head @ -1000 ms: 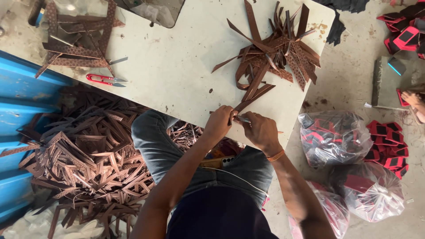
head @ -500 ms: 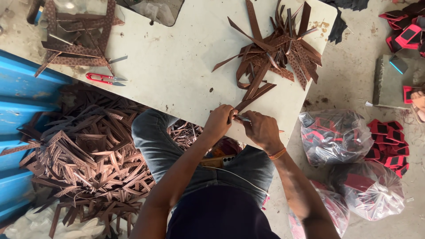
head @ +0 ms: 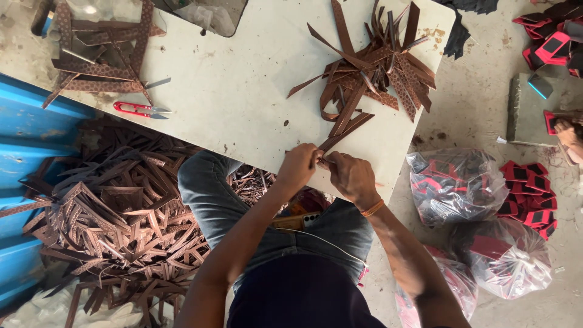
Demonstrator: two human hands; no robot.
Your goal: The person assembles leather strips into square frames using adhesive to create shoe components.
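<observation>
- Brown strip [head: 345, 129] pinched at its near end between both hands, at the near edge of the table [head: 243, 91], centre of frame; its far end runs up into the loose heap of strips [head: 376, 67] upper right of centre.
- Left hand [head: 299, 167] and right hand [head: 349, 176] close together, fingertips nearly touching, both clamped on the strip end. Cannot tell if a small tool sits between the fingers; too small to read.
- Risk: the strip overlaps others in the heap, so a pull toward the body could likely drag neighbours along and off the right table edge, which the heap already sits close to.
- Risk: the work happens right over the near edge, so a slipped grip probably drops the strip onto the lap or floor.
- Red snips [head: 138, 110] lie left of centre on the table, well apart from the hands; blades point right, so a blind reach could catch them.
- Second stack of strips [head: 100, 58] in the upper left, near the table corner.
- Open room: bare table between the snips and the heap, straight above the hands.
- Floor is crowded: big pile of brown strips [head: 115, 212] lower left, plastic bags of red and black pieces [head: 455, 182] right.
- Another person's hand [head: 568, 130] at the right frame edge, well apart.
</observation>
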